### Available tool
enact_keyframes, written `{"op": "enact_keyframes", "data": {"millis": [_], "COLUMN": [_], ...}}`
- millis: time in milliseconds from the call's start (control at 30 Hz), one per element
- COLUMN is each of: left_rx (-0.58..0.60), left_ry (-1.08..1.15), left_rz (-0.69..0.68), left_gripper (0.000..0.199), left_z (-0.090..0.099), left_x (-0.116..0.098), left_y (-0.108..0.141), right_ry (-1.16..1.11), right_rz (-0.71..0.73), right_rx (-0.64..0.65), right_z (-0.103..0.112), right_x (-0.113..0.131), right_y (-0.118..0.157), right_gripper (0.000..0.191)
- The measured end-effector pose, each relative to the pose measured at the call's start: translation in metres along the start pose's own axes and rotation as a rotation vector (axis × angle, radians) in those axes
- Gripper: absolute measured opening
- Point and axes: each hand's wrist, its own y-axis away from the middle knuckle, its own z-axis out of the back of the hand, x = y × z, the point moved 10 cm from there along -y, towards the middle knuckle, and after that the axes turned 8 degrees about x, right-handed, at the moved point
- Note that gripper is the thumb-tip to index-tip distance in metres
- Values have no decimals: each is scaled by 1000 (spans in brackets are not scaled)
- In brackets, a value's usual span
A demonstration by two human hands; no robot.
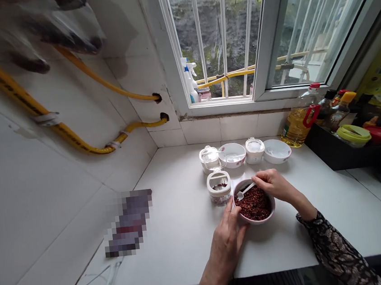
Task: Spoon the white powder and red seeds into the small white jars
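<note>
Tiled kitchen corner. A white tiled bench (184, 247) runs below a barred window (220, 35) at 12 o'clock, and yellow gas hoses (33, 104) cross the wall at 10 o'clock. At 9 o'clock a pixelated object (129, 223) lies on the bench, too blurred to identify, with white cables (103, 283) running toward the near edge below it. At 2 o'clock a black tray (334, 152) carries sauce bottles, and a large bottle of cooking oil (299, 124) stands at its left end.

Back row against the wall, left to right: a white lidded jar (209, 158), a white floral bowl (232, 155), a second white lidded jar (254, 150), a second white bowl (277, 150).

Work spot, front of bench: a pink-rimmed bowl (256, 222) heaped with dark red dried spice (255, 203). The left hand (227, 234) clamps the bowl's near-left side. The right hand (273, 184), in a black lace sleeve (334, 250), comes in from 4 o'clock and pinches a small white spoon (245, 191), its head over the spice. Just beside the bowl at 10 o'clock sits an open jar (219, 187) holding a little red spice.
</note>
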Motion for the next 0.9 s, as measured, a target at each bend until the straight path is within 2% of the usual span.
{"op": "enact_keyframes", "data": {"millis": [500, 767, 900], "left_rx": [-4, 22, 30], "left_ry": [16, 8, 18], "left_rz": [-4, 17, 31], "left_gripper": [40, 43, 43], "left_z": [-1, -4, -5], "left_x": [0, 4, 5], "left_y": [1, 3, 3], "right_ry": [-287, -539, -596], "right_rz": [-166, -240, -267], "right_rx": [114, 71, 75], "right_z": [-12, -5, -6], "right_x": [-23, -31, -32], "right_y": [-1, -1, 0], "right_gripper": [51, 56, 56]}}
